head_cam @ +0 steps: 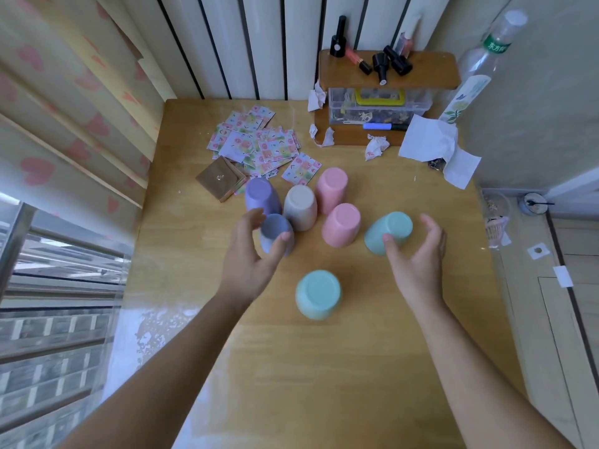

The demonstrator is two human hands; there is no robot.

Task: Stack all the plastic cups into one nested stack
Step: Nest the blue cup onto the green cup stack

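Seven pastel plastic cups stand upside down, unstacked, mid-table (324, 367). Your left hand (249, 254) cups loosely around the blue-grey cup (275, 230); your right hand (418, 254), fingers spread, thumb-touches the teal cup (387, 231).

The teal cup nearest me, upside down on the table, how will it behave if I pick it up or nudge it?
The teal cup looks like thin matte plastic, so probably light and stiff. It rests on its wide rim, so a nudge would likely slide it, not tip it. Its sides taper, so a loose grip might slip.
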